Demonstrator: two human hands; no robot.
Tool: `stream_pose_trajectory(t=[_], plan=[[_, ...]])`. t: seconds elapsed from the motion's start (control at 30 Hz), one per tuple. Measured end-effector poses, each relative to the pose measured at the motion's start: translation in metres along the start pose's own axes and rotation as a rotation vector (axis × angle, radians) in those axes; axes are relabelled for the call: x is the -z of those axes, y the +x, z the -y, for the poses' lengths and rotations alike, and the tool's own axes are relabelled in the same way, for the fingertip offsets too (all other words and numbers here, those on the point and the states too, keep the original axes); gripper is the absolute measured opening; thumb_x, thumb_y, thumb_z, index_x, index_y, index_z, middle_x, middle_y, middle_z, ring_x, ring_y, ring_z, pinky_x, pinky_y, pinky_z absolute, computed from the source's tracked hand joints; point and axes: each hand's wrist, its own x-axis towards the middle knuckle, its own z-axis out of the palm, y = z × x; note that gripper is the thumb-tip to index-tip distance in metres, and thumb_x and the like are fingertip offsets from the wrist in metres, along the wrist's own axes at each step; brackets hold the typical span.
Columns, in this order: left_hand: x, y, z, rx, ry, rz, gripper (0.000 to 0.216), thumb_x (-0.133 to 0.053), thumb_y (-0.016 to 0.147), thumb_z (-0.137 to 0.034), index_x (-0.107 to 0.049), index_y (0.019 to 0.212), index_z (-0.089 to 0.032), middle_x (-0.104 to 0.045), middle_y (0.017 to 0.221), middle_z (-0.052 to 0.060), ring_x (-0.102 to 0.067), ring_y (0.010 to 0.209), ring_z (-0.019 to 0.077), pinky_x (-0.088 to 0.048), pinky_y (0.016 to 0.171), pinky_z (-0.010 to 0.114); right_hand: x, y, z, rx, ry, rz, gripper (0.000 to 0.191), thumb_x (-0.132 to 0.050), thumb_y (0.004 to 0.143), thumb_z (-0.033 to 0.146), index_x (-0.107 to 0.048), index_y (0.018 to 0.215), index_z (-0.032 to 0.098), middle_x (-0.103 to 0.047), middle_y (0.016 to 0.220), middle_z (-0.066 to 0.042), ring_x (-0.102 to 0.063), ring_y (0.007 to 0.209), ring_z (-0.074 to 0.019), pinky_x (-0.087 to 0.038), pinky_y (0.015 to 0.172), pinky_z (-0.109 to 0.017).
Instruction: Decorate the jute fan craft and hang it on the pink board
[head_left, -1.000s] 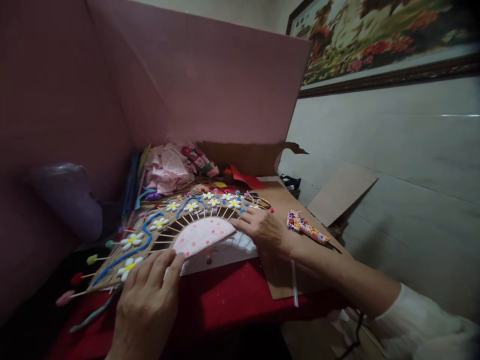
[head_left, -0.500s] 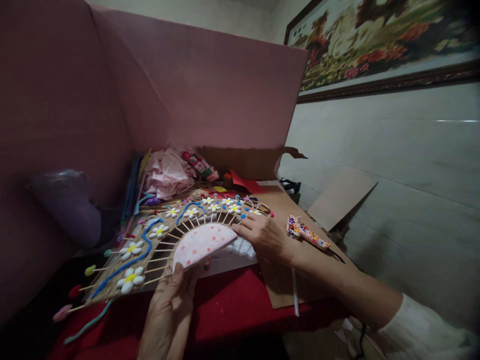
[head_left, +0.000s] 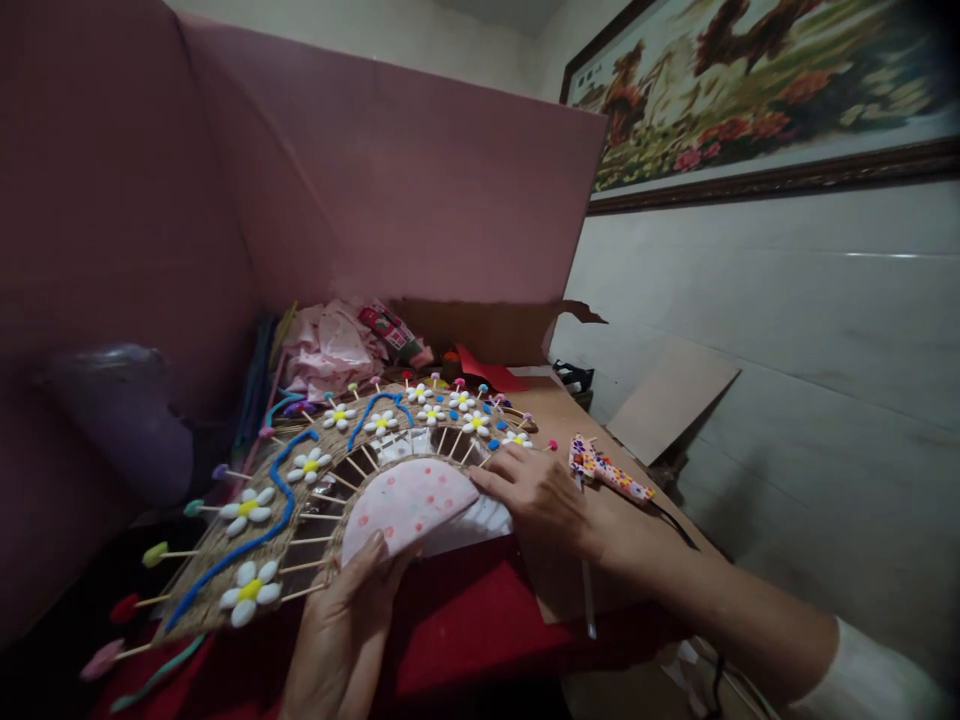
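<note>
A fan-shaped craft (head_left: 296,462) of twine and thin sticks lies tilted in front of me, with white and yellow flowers, a wavy blue strip and coloured tips. At its centre is a pink half-round piece (head_left: 409,503) with red dots. My left hand (head_left: 349,610) grips the near left corner of this piece, thumb on top and fingers beneath. My right hand (head_left: 540,495) pinches the fan near the right end of the half-round piece; its fingertips are partly hidden. Right of that hand lies a glue gun (head_left: 607,470) with a flower pattern.
Under the glue gun is brown cardboard (head_left: 551,580), with a clear glue stick (head_left: 589,600) at its edge. Crumpled pink cloth (head_left: 334,350) and red paper (head_left: 487,370) lie behind the fan. Pink panels (head_left: 405,190) stand at the back and left. A red cloth (head_left: 465,620) covers the table.
The fan has tipped up a little towards me, and its near left end sits lower and further left in view. Both hands keep their hold. The camera view has shifted slightly.
</note>
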Motion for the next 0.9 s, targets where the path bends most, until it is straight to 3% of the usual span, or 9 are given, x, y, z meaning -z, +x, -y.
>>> stream_pose_trajectory(t=[0.1,0.17,0.27,0.33,0.37,0.47,0.6,0.77,0.9], plan=[[-0.002,-0.004,-0.003,-0.045,-0.003,0.034,0.039,-0.068,0.063,-0.007,-0.065,0.101,-0.018,-0.067,0.101,0.008,-0.062,0.099,0.0279,-0.057,0.078,0.039,0.019,-0.009,0.016,-0.102,0.111,-0.104,0.018,-0.045,0.089,0.016,-0.062,0.097,0.016,-0.061,0.09,-0.008,-0.052,0.082,-0.0157,-0.042,0.069,-0.029],[-0.007,-0.007,-0.007,-0.051,0.005,0.077,0.035,-0.069,0.064,-0.009,-0.065,0.098,-0.015,-0.067,0.103,0.01,-0.059,0.103,0.0288,-0.056,0.081,0.037,0.028,-0.014,0.028,-0.252,0.257,-0.129,0.018,-0.047,0.088,0.021,-0.062,0.079,0.015,-0.06,0.08,-0.007,-0.052,0.077,-0.015,-0.042,0.068,-0.029],[-0.021,-0.008,-0.015,-0.049,0.018,0.151,0.034,-0.07,0.064,-0.012,-0.066,0.098,-0.014,-0.066,0.103,0.011,-0.058,0.105,0.0312,-0.055,0.083,0.039,0.03,-0.016,0.041,-0.641,0.718,-0.027,0.018,-0.056,0.083,0.026,-0.061,0.07,0.015,-0.059,0.07,-0.003,-0.053,0.069,-0.0139,-0.042,0.062,-0.027],[-0.033,-0.006,-0.02,-0.05,0.0,0.216,0.037,-0.07,0.066,-0.012,-0.065,0.102,-0.014,-0.065,0.106,0.011,-0.057,0.106,0.0306,-0.055,0.084,0.038,0.026,-0.011,0.045,-0.844,1.103,0.044,0.016,-0.063,0.078,0.03,-0.063,0.083,0.016,-0.06,0.072,-0.002,-0.052,0.061,-0.0116,-0.041,0.056,-0.024],[-0.04,-0.005,-0.022,-0.046,-0.014,0.243,0.038,-0.069,0.066,-0.011,-0.064,0.103,-0.013,-0.065,0.107,0.012,-0.057,0.106,0.0302,-0.054,0.085,0.038,0.024,-0.006,0.047,-0.902,1.294,0.03,0.023,-0.066,0.075,0.033,-0.062,0.09,0.016,-0.06,0.075,-0.002,-0.051,0.059,-0.0102,-0.04,0.053,-0.023],[-0.059,-0.001,-0.025,-0.036,-0.067,0.35,0.04,-0.068,0.066,-0.009,-0.063,0.106,-0.013,-0.065,0.108,0.012,-0.058,0.105,0.029,-0.053,0.087,0.038,0.022,0.016,0.049,-0.932,1.727,-0.182,0.035,-0.072,0.07,0.037,-0.06,0.094,0.015,-0.058,0.078,-0.001,-0.05,0.06,-0.0081,-0.04,0.051,-0.02],[-0.082,0.002,-0.028,-0.031,-0.095,0.498,0.033,-0.065,0.071,-0.012,-0.063,0.104,-0.01,-0.064,0.11,0.013,-0.057,0.108,0.0265,-0.048,0.094,0.037,0.029,0.048,0.052,-0.952,1.926,-0.456,0.03,-0.074,0.069,0.033,-0.058,0.084,0.013,-0.055,0.069,0.0,-0.05,0.058,-0.0075,-0.039,0.049,-0.018],[-0.101,0.013,-0.035,-0.032,-0.053,0.539,0.026,-0.064,0.073,-0.017,-0.065,0.098,-0.009,-0.066,0.105,0.012,-0.059,0.103,0.0229,-0.049,0.091,0.031,0.034,0.075,0.047,-1.006,2.014,-0.585,0.032,-0.078,0.064,0.029,-0.055,0.078,0.012,-0.056,0.061,0.001,-0.051,0.052,-0.0065,-0.039,0.046,-0.016],[-0.112,0.027,-0.042,-0.04,-0.027,0.537,0.025,-0.065,0.072,-0.016,-0.066,0.096,-0.01,-0.068,0.099,0.01,-0.062,0.096,0.0207,-0.051,0.085,0.03,0.029,0.097,0.033,-1.048,2.058,-0.597,0.032,-0.079,0.062,0.028,-0.053,0.072,0.012,-0.056,0.055,0.003,-0.049,0.045,-0.0053,-0.038,0.042,-0.015]])
